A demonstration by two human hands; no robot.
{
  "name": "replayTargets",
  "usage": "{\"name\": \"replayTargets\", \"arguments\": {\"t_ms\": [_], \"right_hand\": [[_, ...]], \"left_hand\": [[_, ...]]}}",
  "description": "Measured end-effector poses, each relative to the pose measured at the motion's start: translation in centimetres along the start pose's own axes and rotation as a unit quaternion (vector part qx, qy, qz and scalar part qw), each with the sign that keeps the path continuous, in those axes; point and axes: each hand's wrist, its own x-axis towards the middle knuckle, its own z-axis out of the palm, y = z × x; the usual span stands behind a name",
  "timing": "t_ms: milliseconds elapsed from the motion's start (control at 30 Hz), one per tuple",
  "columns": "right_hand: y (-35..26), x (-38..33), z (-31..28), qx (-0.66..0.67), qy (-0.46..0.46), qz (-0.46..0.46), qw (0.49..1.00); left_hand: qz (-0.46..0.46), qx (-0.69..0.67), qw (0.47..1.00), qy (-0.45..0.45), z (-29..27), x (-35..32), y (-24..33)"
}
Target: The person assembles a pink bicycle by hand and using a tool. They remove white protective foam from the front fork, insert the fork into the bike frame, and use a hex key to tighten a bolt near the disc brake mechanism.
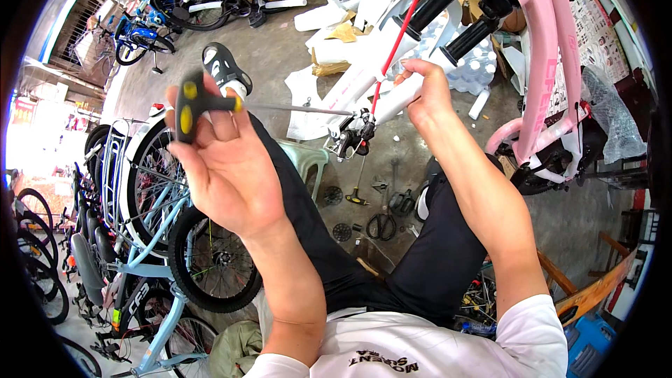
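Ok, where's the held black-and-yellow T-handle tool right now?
In the head view, left of centre: the T-handle tool is in the left hand, its shaft pointing right toward the black mechanism below the thin red tube.

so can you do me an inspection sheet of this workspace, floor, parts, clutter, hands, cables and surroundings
surface: grey floor, tools and scraps lying on it
job's things: T-handle tool, its tip at the black mechanism; white-wrapped tube
clutter: white wrapping, cardboard, toothed discs, scissors
hands: left hand holds the T-handle tool; right hand at the white-wrapped tube, grip partly hidden
cables: red cable running down toward the black mechanism
surroundings: bicycles at left, pale green stool, pink frame at right
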Motion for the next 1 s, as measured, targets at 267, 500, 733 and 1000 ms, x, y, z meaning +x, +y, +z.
{"name": "replayTargets", "arguments": {"t_ms": [267, 500, 733, 1000], "right_hand": [[0.3, 0.1, 0.4, 0.008, -0.011, 0.014, 1.0], [0.3, 0.2, 0.6, 0.013, -0.005, 0.013, 1.0], [0.4, 0.2, 0.6, 0.014, -0.005, 0.018, 1.0], [0.5, 0.0, 0.8, 0.018, 0.007, 0.007, 1.0]], "left_hand": [[-0.143, 0.306, 0.844, -0.416, -1.3, 5.2, 6.0], [0.412, 0.705, 0.462, -0.345, -3.6, 5.6, 7.1], [0.002, 0.044, 0.993, -0.113, -3.7, 0.6, 0.8], [-0.275, 0.046, 0.923, -0.266, -2.3, 3.9, 5.9]]}}
